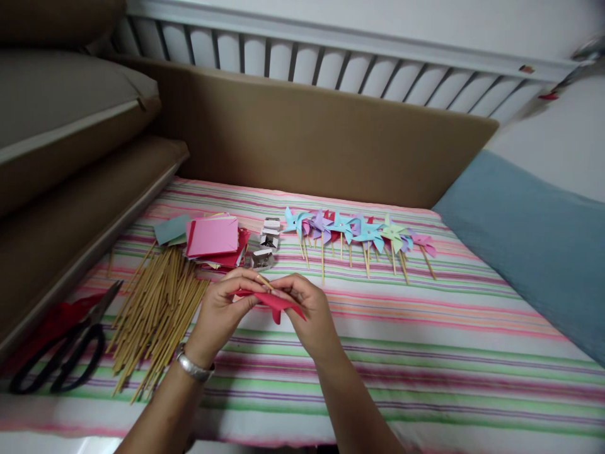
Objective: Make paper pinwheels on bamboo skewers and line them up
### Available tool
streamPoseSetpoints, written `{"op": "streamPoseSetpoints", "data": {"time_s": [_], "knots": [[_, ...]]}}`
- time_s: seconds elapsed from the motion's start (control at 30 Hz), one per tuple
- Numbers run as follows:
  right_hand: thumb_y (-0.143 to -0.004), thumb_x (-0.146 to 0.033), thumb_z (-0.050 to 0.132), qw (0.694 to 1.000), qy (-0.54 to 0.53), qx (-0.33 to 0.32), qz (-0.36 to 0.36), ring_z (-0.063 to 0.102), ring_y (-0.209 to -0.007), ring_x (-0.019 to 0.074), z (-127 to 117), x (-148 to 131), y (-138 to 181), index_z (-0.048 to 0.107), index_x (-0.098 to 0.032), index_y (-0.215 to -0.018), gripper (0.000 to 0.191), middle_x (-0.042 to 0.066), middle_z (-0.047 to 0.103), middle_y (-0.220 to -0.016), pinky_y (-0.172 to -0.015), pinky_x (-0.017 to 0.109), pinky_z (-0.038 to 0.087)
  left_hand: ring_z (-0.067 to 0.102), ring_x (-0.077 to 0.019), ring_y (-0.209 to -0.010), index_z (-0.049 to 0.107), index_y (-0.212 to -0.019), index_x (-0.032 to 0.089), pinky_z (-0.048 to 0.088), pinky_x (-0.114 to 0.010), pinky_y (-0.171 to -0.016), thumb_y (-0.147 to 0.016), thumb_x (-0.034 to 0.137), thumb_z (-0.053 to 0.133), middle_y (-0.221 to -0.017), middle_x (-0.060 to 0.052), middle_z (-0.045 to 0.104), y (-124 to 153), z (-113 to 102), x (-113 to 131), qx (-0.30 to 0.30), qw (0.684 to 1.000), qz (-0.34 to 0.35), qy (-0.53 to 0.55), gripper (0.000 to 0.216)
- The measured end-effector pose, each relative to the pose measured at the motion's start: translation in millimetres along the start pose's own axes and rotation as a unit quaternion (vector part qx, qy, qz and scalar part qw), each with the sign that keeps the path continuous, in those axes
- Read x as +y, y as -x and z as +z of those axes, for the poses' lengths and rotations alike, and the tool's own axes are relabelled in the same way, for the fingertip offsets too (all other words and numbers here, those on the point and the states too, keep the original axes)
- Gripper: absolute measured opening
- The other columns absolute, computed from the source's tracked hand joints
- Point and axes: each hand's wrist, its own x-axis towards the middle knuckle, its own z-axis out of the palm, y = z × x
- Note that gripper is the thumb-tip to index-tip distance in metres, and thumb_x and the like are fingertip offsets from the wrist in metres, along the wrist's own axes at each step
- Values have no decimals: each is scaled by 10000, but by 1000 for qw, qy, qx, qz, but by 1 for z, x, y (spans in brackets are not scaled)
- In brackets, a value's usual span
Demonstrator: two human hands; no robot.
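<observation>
A red paper pinwheel (276, 301) is held between both hands above the striped cloth. My left hand (227, 296) is closed, its fingers pinching the paper's left side. On the right side my right hand (302, 306) is closed on the same paper, fingertips meeting those of the left. A short piece of a wooden stick (265, 282) shows at the fingertips; the rest of it is hidden. Just beyond the hands lie small boxes (263, 258) with shiny contents, too small to make out.
Left of the hands lie a pile of wooden sticks (155, 315), black-handled scissors (70, 347) and stacked coloured paper (212, 236). Finished pinwheels (368, 234) lie in a row at the back. A brown panel (302, 139) stands behind; brown cushions (70, 113) are stacked at left.
</observation>
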Motion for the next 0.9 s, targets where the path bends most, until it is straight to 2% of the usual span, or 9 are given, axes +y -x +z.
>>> {"op": "streamPoseSetpoints", "data": {"time_s": [0.17, 0.47, 0.9], "knots": [[-765, -221, 616, 1000, 12, 0, -7, 630, -740, 172, 0, -2, 0, 674, -196, -813, 79, 37, 651, -804, -684, 302, 512, 626, -188, -875, 726, -751, 219, 424, -371, -938, -734, 206, 684, -854, -51, 682, 1, -1, -2, 5, 1000, -1, -5, 47], [-756, -202, 617, 1000, 12, 8, -6, 628, -732, 165, 1, -4, 1, 678, -202, -797, 74, 29, 651, -799, -687, 288, 513, 637, -197, -842, 711, -730, 209, 377, -439, -1001, -731, 226, 687, -826, -51, 696, 0, 0, -2, 3, 1000, 2, -7, 29], [-758, -210, 616, 1000, 6, 12, 6, 628, -751, 174, 1, -3, 1, 675, -202, -795, 70, 33, 659, -789, -689, 297, 506, 639, -168, -845, 713, -739, 225, 347, -405, -1031, -732, 179, 686, -832, -22, 698, 0, -1, -2, -3, 1000, 2, 8, 54]]}}
